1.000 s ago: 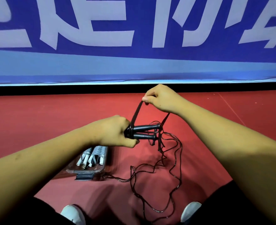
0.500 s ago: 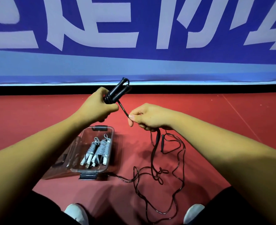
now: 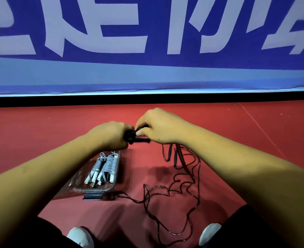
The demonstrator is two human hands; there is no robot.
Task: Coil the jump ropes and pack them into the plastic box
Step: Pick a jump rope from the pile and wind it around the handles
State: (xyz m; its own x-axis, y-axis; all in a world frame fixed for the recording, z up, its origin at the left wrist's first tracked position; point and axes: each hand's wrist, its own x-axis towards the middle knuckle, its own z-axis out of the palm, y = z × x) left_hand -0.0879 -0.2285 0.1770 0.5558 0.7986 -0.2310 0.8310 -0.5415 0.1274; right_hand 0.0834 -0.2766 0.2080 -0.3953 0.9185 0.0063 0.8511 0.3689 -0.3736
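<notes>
The person's two hands meet above a red floor (image 3: 40, 136). The left hand (image 3: 110, 135) is clenched around one end of a pair of black handles (image 3: 140, 139), which lie side by side and point to the right. The right hand (image 3: 160, 127) sits just beside it, touching it, with fingers curled over the handles. Its thumb and forefinger pinch the black rope (image 3: 168, 153) where it meets the handle ends. How many turns of rope already go round the handles cannot be told, as the hands hide most of them.

From below the right hand the rope hangs down in two dark strands. It then spreads over the floor in loose, tangled loops between the person's knees, and one strand runs left to the near end of the box (image 3: 94, 190).

The box is clear plastic and stands open on the floor under the left forearm, with a dark latch (image 3: 93, 196) on its near end. Inside it lie several grey-white coils (image 3: 102, 167), packed side by side along its length, their pale handle tips towards the person.

Two white shoes (image 3: 80, 236) show at the bottom edge, one on each side of the loops. Behind the floor runs a blue banner (image 3: 147, 77) with large white characters.
</notes>
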